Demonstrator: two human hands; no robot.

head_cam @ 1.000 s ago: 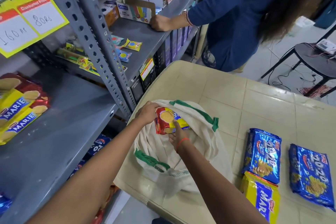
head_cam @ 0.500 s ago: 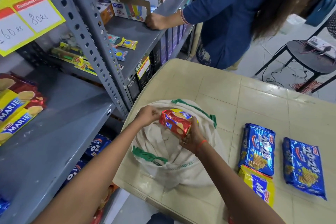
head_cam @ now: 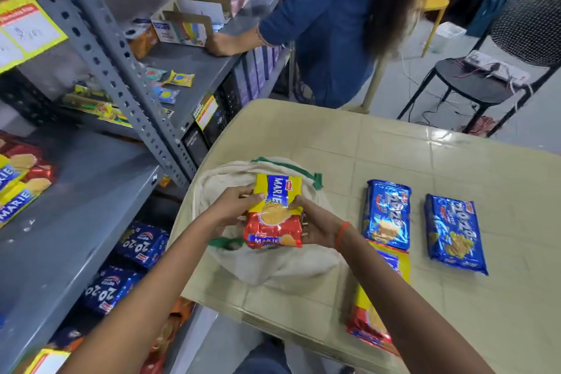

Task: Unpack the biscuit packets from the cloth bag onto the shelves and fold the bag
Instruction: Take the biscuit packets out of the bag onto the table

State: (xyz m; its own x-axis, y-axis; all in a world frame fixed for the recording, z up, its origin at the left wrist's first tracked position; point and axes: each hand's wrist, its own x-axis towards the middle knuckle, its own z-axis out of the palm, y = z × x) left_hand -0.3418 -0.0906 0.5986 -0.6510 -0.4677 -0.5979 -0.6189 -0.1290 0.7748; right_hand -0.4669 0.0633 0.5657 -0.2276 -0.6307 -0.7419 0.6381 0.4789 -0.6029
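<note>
A yellow and red Marie biscuit packet is held flat above the cream cloth bag with green handles, which lies on the beige table. My left hand grips the packet's left edge and my right hand grips its right edge. Two blue 20-20 packets lie on the table to the right. Another Marie packet lies under my right forearm. Marie packets rest on the grey shelf at the left.
Blue 20-20 packets fill the lower shelf. A person in blue stands at the far shelf, hands among cardboard boxes. A slotted grey upright divides the shelves. A black chair with cables stands at the back right.
The Marie packet has come up out of the bag and turned face up. My left hand left the bag's rim and now grips the packet together with my right hand.
</note>
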